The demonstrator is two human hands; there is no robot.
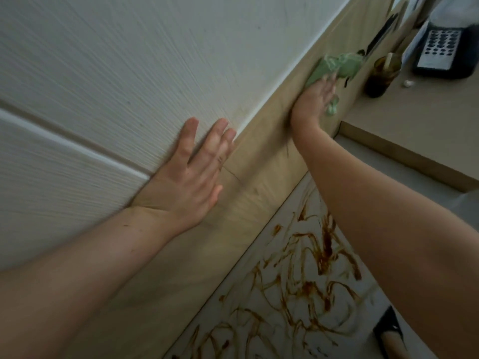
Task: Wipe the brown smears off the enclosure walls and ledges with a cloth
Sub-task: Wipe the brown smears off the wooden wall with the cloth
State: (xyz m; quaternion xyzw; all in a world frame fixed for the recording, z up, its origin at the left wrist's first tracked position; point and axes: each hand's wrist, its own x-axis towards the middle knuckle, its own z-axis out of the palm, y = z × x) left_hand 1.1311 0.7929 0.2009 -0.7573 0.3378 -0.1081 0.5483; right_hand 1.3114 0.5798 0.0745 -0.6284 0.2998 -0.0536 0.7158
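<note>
A green cloth (337,67) lies against the tan wooden wall panel (264,161) at upper right. My right hand (315,99) presses it flat onto the panel with straight fingers. My left hand (191,169) rests open with spread fingers on the white textured wall (129,73), its palm overlapping the panel's top edge. Dark brown smears (378,35) mark the panel beyond the cloth. Heavy brown smears (305,281) cover the white floor surface below the panel.
A tan ledge (414,120) juts out at right. On it stand a dark glass jar (383,73) with a stick in it, a small white object (407,83) and a dark box with a perforated white face (440,47). A dark shoe (388,330) shows at bottom right.
</note>
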